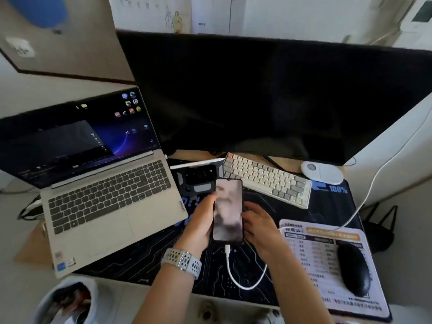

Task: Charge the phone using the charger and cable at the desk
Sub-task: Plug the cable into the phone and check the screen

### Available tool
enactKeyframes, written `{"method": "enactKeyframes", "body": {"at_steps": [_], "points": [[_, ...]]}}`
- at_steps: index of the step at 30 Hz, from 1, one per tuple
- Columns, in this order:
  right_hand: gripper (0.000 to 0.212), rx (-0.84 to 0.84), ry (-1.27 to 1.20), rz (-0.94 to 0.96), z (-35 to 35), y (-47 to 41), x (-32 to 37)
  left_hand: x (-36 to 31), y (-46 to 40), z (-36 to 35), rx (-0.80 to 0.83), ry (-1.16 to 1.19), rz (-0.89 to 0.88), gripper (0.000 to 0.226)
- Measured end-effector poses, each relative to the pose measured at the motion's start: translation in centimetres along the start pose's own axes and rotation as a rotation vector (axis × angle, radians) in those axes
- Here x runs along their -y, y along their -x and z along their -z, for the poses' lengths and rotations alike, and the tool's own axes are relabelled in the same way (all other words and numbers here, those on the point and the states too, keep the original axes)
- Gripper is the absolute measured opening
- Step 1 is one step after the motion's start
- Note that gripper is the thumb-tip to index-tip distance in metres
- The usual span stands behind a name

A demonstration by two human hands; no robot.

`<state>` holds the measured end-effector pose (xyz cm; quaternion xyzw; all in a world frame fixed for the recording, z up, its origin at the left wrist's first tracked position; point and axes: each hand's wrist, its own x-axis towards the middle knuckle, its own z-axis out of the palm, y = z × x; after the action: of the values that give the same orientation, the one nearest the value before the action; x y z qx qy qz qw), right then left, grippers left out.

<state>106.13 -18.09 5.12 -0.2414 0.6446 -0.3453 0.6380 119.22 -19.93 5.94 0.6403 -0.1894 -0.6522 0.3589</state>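
A black phone [228,210] is held upright over the dark desk mat, its screen facing me and reflecting the room. My left hand [203,220] grips its left edge, thumb on the glass. My right hand [258,224] rests against the phone's right edge with its fingers behind it. A white cable [236,274] has its plug in the phone's bottom port, loops down over the mat, passes under my right forearm and runs up to the right off the desk. The charger itself is not in view.
An open laptop [112,197] stands at the left, a large dark monitor [268,97] at the back. A white keyboard [266,178] and a phone stand [196,176] lie behind the phone. A black mouse [354,268] sits on a printed pad [311,258] at the right.
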Motion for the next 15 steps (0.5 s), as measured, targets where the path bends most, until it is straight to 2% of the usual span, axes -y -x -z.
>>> {"method": "enactKeyframes", "body": {"at_steps": [5, 10, 15], "points": [[0.038, -0.055, 0.019, -0.118, 0.2, -1.5, -3.3, 3.4, -1.9, 0.3, -0.036, 0.072, 0.063, 0.027], [0.040, -0.083, 0.035, -0.210, 0.6, -3.0, -6.2, 6.6, -3.6, 0.9, -0.003, 0.045, 0.103, 0.029], [0.047, -0.088, 0.081, -0.244, 0.8, -4.3, -7.9, 9.0, -5.5, 1.0, -0.060, -0.004, 0.109, 0.027]]}}
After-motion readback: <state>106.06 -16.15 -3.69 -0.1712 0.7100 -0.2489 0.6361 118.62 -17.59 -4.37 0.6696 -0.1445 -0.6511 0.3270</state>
